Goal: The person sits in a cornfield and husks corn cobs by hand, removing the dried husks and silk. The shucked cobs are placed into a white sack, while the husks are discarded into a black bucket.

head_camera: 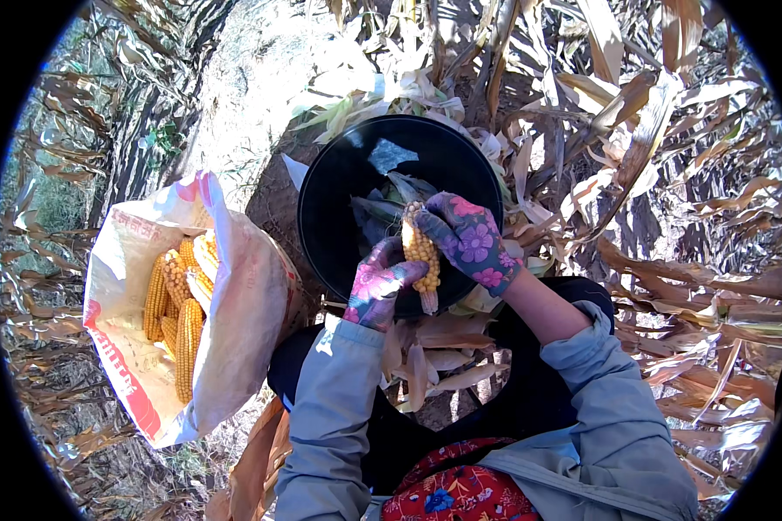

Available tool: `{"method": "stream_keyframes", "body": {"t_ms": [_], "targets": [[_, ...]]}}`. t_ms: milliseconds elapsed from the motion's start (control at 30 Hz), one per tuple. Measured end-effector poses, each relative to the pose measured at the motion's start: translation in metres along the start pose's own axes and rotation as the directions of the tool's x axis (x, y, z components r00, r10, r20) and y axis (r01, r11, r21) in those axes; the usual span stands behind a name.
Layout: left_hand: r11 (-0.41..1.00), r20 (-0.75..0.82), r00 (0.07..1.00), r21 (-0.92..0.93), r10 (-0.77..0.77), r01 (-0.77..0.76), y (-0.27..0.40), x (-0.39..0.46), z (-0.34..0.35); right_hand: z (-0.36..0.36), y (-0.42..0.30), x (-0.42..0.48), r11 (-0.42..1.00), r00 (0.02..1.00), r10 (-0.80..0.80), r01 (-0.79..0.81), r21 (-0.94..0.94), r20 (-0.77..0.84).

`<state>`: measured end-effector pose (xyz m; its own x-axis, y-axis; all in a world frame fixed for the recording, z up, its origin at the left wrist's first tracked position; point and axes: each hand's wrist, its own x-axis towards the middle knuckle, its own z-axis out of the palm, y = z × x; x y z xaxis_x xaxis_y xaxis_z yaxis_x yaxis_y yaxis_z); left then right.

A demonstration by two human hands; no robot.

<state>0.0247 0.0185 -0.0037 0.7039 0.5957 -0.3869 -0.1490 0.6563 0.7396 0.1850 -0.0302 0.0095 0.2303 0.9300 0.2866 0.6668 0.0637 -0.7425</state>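
Note:
Over a round black bucket [339, 195], both gloved hands hold one husked corn cob [421, 251] with patchy yellow kernels. My left hand [379, 280], in a flower-patterned glove, grips the cob's lower side with the thumb across it. Near the upper end, my right hand [472, 244] closes its fingers on the same cob. Inside the bucket, some husked leaves [381, 211] lie in shadow behind the hands. To the left, a white woven sack [247, 280] gapes open, with several yellow corn cobs [189, 338] inside.
Dry corn stalks and leaves [710, 299] cover the ground to the right. Pale loose husks [352, 84] lie beyond the bucket, and more husks [453, 352] lie between my legs. Bare sunlit soil [247, 84] stretches away at the upper left.

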Motion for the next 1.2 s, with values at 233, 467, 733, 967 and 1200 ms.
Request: {"method": "stream_keyframes", "body": {"t_ms": [233, 467, 733, 967, 1200], "targets": [[0.999, 0.048, 0.999, 0.040, -0.007, 0.005, -0.005, 0.000, -0.007, -0.009, -0.004, -0.003, 0.984, 0.994, -0.109, 0.106, -0.144, -0.013], [0.965, 0.099, 0.995, -0.256, -0.027, 0.052, 0.000, -0.004, -0.001, -0.027, 0.028, 0.006, 0.986, 0.972, 0.155, -0.163, -0.031, -0.175], [0.971, 0.168, 0.978, -0.180, -0.126, 0.156, 0.003, -0.006, -0.008, -0.016, -0.006, 0.007, 0.701, 0.957, 0.226, -0.288, 0.653, 0.180], [0.945, -0.148, 0.982, 0.321, 0.113, -0.061, -0.004, -0.004, 0.010, -0.002, -0.001, 0.002, 0.985, 0.984, 0.169, -0.170, 0.021, 0.062], [0.995, -0.031, 0.997, 0.074, -0.065, 0.067, 0.006, -0.008, 0.005, -0.015, 0.008, 0.007, 0.963, 0.974, 0.215, -0.199, 0.180, -0.077]]}}
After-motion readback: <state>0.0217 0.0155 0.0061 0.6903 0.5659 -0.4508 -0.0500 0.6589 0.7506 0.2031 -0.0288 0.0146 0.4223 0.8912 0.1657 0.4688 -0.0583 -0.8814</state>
